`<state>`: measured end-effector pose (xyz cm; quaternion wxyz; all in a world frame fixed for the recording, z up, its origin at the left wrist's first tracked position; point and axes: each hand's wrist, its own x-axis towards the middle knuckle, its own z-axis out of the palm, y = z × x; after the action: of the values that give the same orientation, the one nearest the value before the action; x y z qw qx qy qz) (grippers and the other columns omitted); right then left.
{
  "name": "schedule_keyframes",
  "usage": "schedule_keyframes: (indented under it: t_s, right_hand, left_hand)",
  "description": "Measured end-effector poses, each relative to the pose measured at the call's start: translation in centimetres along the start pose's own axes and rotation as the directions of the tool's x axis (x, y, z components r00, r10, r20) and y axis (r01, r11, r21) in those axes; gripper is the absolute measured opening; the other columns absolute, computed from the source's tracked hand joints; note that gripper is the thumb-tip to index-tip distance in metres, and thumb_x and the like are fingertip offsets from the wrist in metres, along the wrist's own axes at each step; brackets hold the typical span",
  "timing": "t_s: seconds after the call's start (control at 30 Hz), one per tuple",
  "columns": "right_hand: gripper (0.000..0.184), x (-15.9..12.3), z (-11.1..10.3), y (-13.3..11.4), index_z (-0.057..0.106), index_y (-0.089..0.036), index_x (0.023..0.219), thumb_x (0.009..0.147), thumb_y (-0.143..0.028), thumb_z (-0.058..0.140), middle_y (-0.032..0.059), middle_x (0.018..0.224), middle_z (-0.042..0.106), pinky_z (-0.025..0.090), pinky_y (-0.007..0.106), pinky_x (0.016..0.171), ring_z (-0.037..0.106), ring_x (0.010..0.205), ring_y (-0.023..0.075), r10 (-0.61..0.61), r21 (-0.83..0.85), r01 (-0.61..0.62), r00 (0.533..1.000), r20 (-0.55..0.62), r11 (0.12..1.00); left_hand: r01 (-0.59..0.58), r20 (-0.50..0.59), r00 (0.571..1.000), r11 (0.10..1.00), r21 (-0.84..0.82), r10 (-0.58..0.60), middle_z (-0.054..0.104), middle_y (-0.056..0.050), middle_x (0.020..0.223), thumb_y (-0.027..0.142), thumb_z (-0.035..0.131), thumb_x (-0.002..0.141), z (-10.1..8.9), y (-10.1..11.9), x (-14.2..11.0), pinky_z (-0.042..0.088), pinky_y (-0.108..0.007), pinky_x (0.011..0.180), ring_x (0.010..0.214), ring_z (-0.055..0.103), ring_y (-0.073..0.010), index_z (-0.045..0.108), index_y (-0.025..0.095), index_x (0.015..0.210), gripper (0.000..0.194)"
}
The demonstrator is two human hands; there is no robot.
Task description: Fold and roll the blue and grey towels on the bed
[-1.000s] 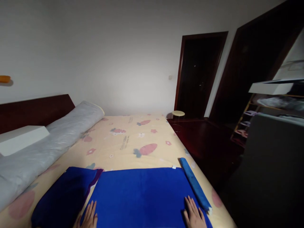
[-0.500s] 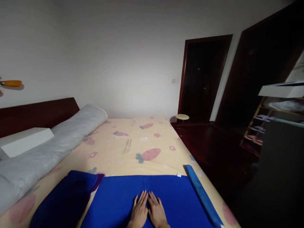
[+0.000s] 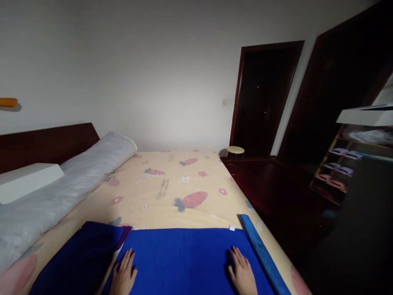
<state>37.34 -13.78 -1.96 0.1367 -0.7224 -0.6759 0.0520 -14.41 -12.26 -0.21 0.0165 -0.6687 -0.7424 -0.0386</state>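
Note:
A bright blue cloth (image 3: 181, 262) lies spread flat on the bed at the bottom of the view, with a small white tag on its far edge. My left hand (image 3: 124, 272) rests open on its left side, fingers stretched forward. Toward the opposite side, my right hand (image 3: 242, 271) lies palm down on the same cloth, fingers slightly apart. Just right of it runs a rolled blue cloth (image 3: 262, 252). Left of my left hand is a folded dark blue cloth (image 3: 76, 256) with a purple edge.
The bed (image 3: 172, 196) has a cream sheet with a carrot print. A grey rolled bundle (image 3: 76, 176) and a white box (image 3: 30, 180) lie along the headboard (image 3: 49, 141). Beyond the bed's right edge are a round stool (image 3: 235, 150) and a rack of slippers (image 3: 333, 178).
My hands were side by side at the middle of the blue cloth. They have slid apart, the left hand to the left side and the right hand to the right.

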Motion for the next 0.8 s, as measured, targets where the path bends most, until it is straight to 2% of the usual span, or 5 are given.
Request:
schedule_keyframes:
  t_s: [0.2,0.33,0.43,0.63,0.8]
  right_hand:
    - [0.061,2.2,0.6,-14.0,0.037,-0.024,0.148,0.088,-0.026,0.036,0.0032,0.158,0.024,0.022,0.044,0.118,0.021,0.146,0.0215,-0.296,0.257,0.244,0.937,0.188,0.935]
    - [0.057,3.8,1.1,-16.2,0.035,-0.025,0.149,0.092,-0.033,0.035,0.0037,0.158,0.025,0.019,0.045,0.119,0.021,0.146,0.0221,-0.382,0.290,0.310,0.893,0.239,0.906]
    - [0.055,5.5,0.7,-11.0,0.038,-0.026,0.148,0.094,-0.036,0.033,0.0028,0.157,0.027,0.018,0.046,0.119,0.023,0.146,0.0215,-0.298,0.192,0.260,0.932,0.206,0.946]
    - [0.062,7.5,0.1,2.8,0.036,-0.021,0.148,0.094,-0.050,0.029,0.0054,0.157,0.029,0.020,0.046,0.118,0.022,0.146,0.0229,0.087,-0.052,-0.086,0.996,0.029,0.995]
    - [0.062,7.3,1.2,4.5,0.034,-0.023,0.149,0.095,-0.052,0.027,0.0040,0.158,0.028,0.019,0.046,0.118,0.022,0.146,0.0225,0.105,-0.076,-0.107,0.994,-0.036,0.991]
  left_hand:
    - [-0.366,0.091,0.918,0.914,-0.178,0.385,0.021,0.005,0.160,0.011,0.031,0.084,-0.3,15.4,1.4,0.021,-0.044,0.120,0.148,0.021,-0.0155,0.025,0.031,0.151,0.070]
    - [-0.437,0.142,0.866,0.865,-0.249,0.479,0.020,0.004,0.160,0.017,0.032,0.088,0.5,20.3,2.6,0.020,-0.047,0.121,0.148,0.020,-0.0178,0.020,0.034,0.151,0.067]
    - [-0.381,0.141,0.898,0.898,-0.220,0.416,0.019,0.005,0.161,0.034,0.030,0.095,0.6,17.6,3.9,0.018,-0.050,0.121,0.149,0.018,-0.0200,0.021,0.038,0.150,0.057]
    - [0.033,0.075,0.997,0.999,-0.001,-0.033,0.021,0.000,0.162,0.047,0.021,0.095,1.0,6.1,7.3,0.018,-0.052,0.119,0.149,0.017,-0.0235,0.024,0.030,0.151,0.059]
    - [0.208,-0.024,0.978,0.978,0.027,-0.208,0.022,-0.006,0.162,0.050,0.023,0.092,2.3,2.6,8.6,0.024,-0.053,0.116,0.148,0.023,-0.0255,0.021,0.025,0.153,0.066]
